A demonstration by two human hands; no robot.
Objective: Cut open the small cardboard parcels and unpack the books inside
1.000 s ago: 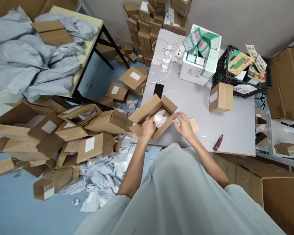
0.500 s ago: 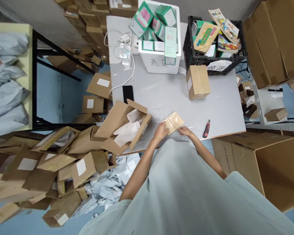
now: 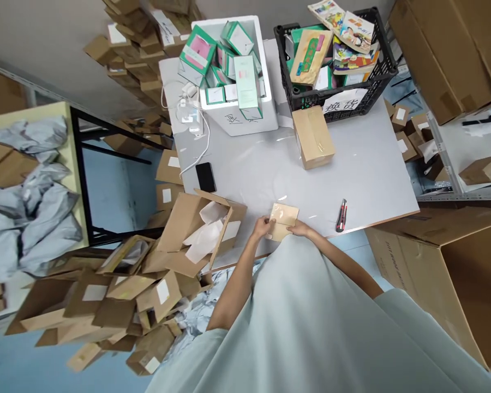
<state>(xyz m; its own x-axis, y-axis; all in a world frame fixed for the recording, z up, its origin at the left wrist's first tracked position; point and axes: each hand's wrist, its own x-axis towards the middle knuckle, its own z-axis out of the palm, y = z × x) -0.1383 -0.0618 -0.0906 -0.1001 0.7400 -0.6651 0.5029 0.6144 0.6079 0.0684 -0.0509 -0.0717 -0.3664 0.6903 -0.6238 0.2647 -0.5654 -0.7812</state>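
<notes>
The left hand (image 3: 263, 226) and the right hand (image 3: 299, 228) grip opposite sides of the packet (image 3: 284, 215) at the near edge of the surface (image 3: 253, 180), fingers closed on it, thumbs apparently on top. That two-sided hold probably keeps it flat and square to the person; whether it rests on the surface or just above, I cannot tell. Its top shines like clear film (a line crosses the middle, perhaps a fold). Right of the right hand lies the cutter (image 3: 341, 215), likely kept there to be within easy reach yet out from under the fingers. Left of the left hand, the box (image 3: 184, 218) tilts with flaps spread, leaving its paper (image 3: 204, 240) exposed. Beyond it is the phone (image 3: 205, 177), out of the working spot. Farther ahead of the hands, the carton (image 3: 313, 136) sits against the crate (image 3: 306, 101), which holds books (image 3: 355, 33); left of that, the tub (image 3: 249, 121) props up green boxes (image 3: 247, 84), piled past its rim, presumably to group them.
</notes>
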